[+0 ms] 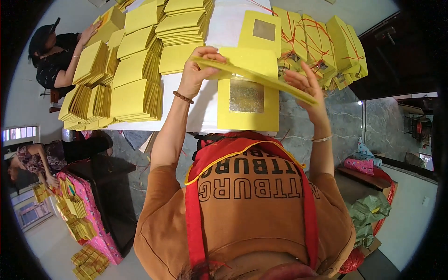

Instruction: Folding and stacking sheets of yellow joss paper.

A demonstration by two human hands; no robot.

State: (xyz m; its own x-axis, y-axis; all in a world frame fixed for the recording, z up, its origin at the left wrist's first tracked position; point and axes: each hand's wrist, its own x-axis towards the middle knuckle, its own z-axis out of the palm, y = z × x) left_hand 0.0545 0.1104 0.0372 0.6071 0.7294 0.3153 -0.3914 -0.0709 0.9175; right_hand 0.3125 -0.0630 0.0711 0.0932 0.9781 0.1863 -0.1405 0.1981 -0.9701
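My left hand (198,70) grips one end of a thin yellow paper sheet (261,79), thumb on the near side and fingers curled over the far side. Seen nearly edge-on, the sheet slants down to the right above the table. At its other end is my right hand (308,88), fingers behind the sheet and palm in front, so the sheet lies between them. Beneath it a yellow sheet with a silver square (247,121) lies at the table's near edge, partly covered by the raised one. Another yellow sheet with a silver square (247,35) lies farther back.
Stacks of folded yellow paper (135,98) crowd the table's left side. Bundles tied with red string (322,42) stand at the right. A person in black (63,60) touches a stack at far left; another person (42,158) handles yellow paper by a pink-covered table (100,228).
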